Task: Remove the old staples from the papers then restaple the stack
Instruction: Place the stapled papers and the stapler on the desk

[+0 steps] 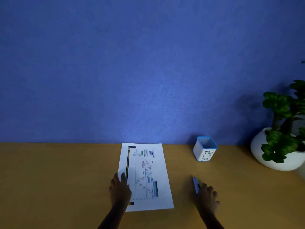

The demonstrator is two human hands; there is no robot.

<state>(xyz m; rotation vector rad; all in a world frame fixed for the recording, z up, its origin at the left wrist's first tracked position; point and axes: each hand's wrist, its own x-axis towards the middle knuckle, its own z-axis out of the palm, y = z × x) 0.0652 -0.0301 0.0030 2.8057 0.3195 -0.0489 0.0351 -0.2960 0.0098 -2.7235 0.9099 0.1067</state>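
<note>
Matt, smooth wood-look table top (66,179), ochre. Thin white paper (148,176), printed, faintly sheened under the light. Smooth white plastic bin (203,152) with blue plastic rim. Glossy white ceramic-looking pot (274,156), waxy green leaves (279,103). Matt, finely textured blue wall (132,63), felt-like.

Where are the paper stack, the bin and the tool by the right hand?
paper stack (158,162): head view, on the bare white margin of the top sheet.
bin (204,154): head view, on its white front wall at the lettering.
tool (196,185): head view, on its light body beside the right hand (208,197).
</note>
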